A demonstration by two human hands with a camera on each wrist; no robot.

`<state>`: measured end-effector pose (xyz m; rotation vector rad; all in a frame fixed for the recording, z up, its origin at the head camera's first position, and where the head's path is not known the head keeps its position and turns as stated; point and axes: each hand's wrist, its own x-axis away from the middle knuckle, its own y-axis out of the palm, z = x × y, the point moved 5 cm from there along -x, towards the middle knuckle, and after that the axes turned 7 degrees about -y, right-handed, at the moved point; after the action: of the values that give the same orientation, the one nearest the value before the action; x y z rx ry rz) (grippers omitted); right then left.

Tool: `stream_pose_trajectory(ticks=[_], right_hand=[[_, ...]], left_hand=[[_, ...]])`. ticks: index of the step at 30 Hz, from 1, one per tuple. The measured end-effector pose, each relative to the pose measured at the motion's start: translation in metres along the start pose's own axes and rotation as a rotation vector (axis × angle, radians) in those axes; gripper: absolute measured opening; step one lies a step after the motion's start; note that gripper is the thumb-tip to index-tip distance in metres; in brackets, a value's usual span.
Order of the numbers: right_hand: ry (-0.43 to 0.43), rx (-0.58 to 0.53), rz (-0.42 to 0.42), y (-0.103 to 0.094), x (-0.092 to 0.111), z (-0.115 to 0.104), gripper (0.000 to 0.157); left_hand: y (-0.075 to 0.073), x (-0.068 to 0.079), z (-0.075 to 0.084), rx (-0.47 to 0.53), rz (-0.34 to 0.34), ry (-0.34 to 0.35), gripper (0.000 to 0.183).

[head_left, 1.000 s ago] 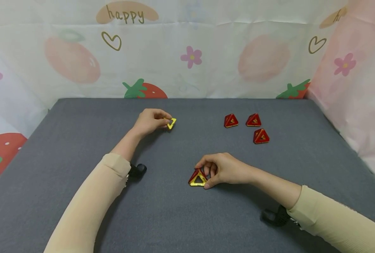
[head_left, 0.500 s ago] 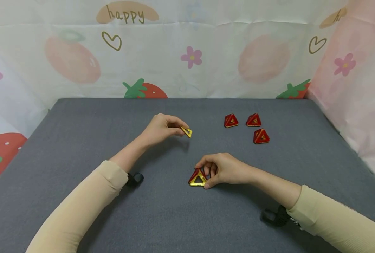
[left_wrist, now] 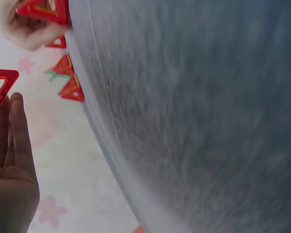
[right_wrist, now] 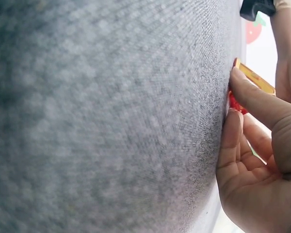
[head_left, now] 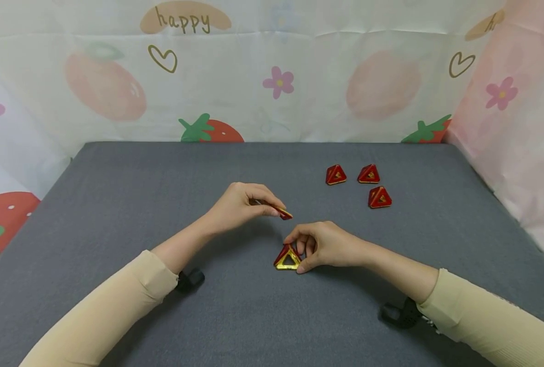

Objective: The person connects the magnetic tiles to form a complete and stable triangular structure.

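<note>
My left hand (head_left: 237, 209) pinches a loose triangular tile (head_left: 285, 213), held nearly flat above the table. Seen from the left wrist, that tile's red side (left_wrist: 8, 77) faces the camera between thumb and fingers. My right hand (head_left: 329, 247) pinches the right side of a small pyramid of triangular tiles (head_left: 280, 253) standing on the cloth. Its near face is a gold-edged open triangle, and red shows on its left side. In the right wrist view the thumb and a finger close on its edge, beside a yellow face (right_wrist: 257, 78). A short gap separates the loose tile from the pyramid.
Three small red pyramids with gold edges stand at the back right: a left one (head_left: 335, 175), a far one (head_left: 368, 174) and a nearer one (head_left: 379, 198). Grey cloth (head_left: 253, 316) covers the table. A printed curtain (head_left: 317, 117) hangs behind it.
My left hand has carried its tile rightward and nearer, toward the pyramid, and the tile has tilted so its gold face shows less. My right hand and the pyramid have stayed put.
</note>
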<state>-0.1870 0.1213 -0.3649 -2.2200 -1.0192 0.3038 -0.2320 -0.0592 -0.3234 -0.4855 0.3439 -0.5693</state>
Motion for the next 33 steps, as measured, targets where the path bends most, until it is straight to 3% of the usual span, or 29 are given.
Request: stream_pose_trajectory(ticks=[6,11,18,26,33], right_hand=[[0.020,-0.001,0.000,0.000,0.000,0.000,0.045],[0.033,0.007,0.003,0.000,-0.001,0.000,0.037],[-0.009,0.019,0.010,0.000,0.000,-0.002,0.043],[-0.014,0.017,0.014,0.000,0.000,-0.002,0.041],[-0.012,0.012,0.017,-0.001,0.001,-0.002,0.042]], left_hand=[[0.012,0.014,0.013,-0.023,-0.005,0.005,0.021],[0.025,0.027,0.025,-0.031,-0.013,0.011,0.014],[0.041,0.040,0.033,-0.091,-0.026,0.050,0.008],[0.051,0.045,0.036,-0.239,0.000,0.092,0.007],[0.057,0.044,0.034,-0.272,-0.004,0.090,0.008]])
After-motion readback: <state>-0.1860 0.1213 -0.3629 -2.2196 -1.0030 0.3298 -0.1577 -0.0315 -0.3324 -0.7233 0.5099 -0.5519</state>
